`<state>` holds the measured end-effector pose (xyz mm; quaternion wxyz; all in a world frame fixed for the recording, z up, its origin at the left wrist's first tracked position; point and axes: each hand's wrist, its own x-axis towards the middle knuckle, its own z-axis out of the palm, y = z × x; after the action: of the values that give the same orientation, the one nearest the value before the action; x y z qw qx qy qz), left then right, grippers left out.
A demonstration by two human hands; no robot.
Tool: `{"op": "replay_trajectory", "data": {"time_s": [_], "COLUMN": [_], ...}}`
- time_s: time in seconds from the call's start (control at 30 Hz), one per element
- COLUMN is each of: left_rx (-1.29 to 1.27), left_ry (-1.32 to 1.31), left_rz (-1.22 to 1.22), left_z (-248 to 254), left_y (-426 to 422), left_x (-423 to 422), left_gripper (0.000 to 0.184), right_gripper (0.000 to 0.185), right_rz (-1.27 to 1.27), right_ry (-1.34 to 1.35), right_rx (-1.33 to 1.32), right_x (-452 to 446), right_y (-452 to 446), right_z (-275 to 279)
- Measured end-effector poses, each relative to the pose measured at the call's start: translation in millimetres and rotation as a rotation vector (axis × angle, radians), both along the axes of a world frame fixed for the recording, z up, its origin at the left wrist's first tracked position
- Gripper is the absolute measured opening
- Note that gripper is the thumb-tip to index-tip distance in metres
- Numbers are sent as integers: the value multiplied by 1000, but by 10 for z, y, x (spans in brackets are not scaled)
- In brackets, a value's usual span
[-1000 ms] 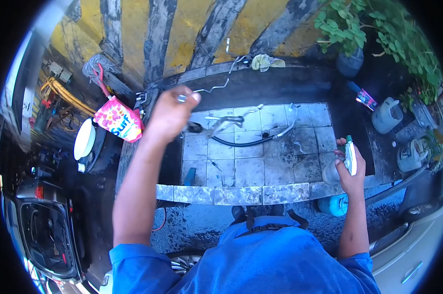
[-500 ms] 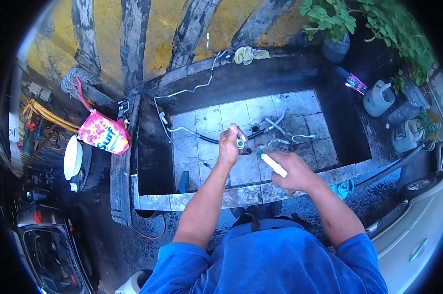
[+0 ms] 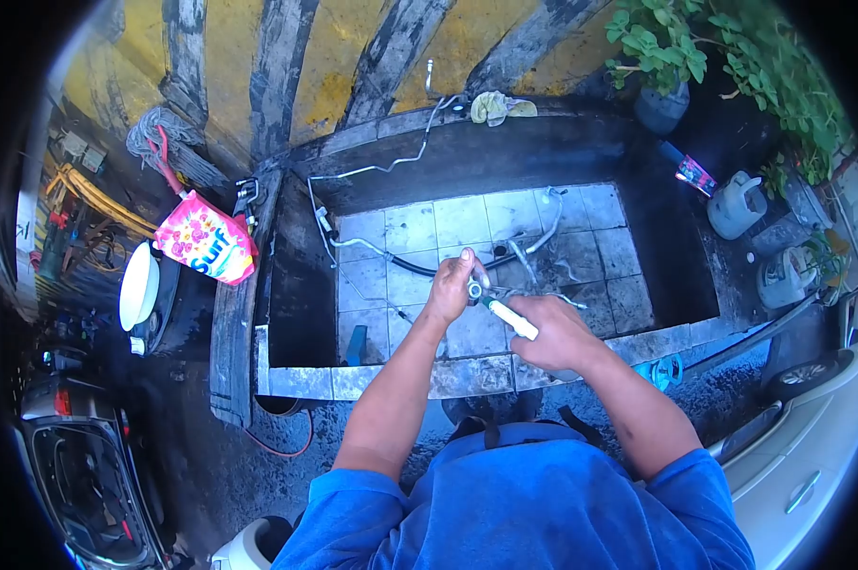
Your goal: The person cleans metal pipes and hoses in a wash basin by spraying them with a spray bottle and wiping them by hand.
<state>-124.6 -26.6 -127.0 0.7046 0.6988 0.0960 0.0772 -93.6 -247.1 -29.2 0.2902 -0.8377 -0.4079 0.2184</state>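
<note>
My left hand [image 3: 450, 290] is closed around a metal hose fitting with a round, ring-like end [image 3: 474, 287], held over the tiled basin [image 3: 462, 220]. In my right hand [image 3: 560, 332] is a white stick-like tool with a green tip [image 3: 512, 319], its kind too small to make out. That green tip is close beside the fitting; whether they touch I cannot tell. Below my hands a black-and-silver hose [image 3: 405, 264] lies across the tiles, with thin metal pipes [image 3: 522, 258] to its right.
A long bent metal pipe [image 3: 381, 169] leans on the basin's left and back rim. A pink Surf detergent bag [image 3: 207, 239] sits on the left ledge, and a rag [image 3: 501, 108] on the back one. Jugs [image 3: 735, 206] and plants [image 3: 661, 43] stand right. A teal block [image 3: 357, 346] rests front left.
My right hand has moved left, bringing the green tip of the white tool up to the fitting. My left hand stays closed on the fitting. The camera view has shifted slightly.
</note>
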Motion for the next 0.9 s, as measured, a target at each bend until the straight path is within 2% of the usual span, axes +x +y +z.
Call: {"op": "replay_trajectory", "data": {"time_s": [0.1,0.2,0.3,0.5,0.6,0.7,0.9], "left_rx": [-16,-27,-68,-54,41,84,101], "left_ry": [3,-9,-70,16,47,76,115], "left_rz": [7,32,71,29,-14,-78,-134], "left_z": [63,85,-9,24,57,59,52], "left_y": [3,47,109,166,192,223,267], "left_x": [48,133,220,133,39,-58,-180], "left_gripper": [78,76,71,71,73,74,75], "right_gripper": [31,32,34,39,39,36,31], "right_rz": [-9,-19,-46,-54,-7,1,84], "right_ry": [9,-20,12,1,22,44,120], "right_rx": [-51,13,-97,1,-51,29,-77], "right_x": [-21,-18,14,5,9,-31,16], "right_y": [2,-8,-3,6,31,98,238], "right_z": [119,92,118,-26,-36,-81,-137]}}
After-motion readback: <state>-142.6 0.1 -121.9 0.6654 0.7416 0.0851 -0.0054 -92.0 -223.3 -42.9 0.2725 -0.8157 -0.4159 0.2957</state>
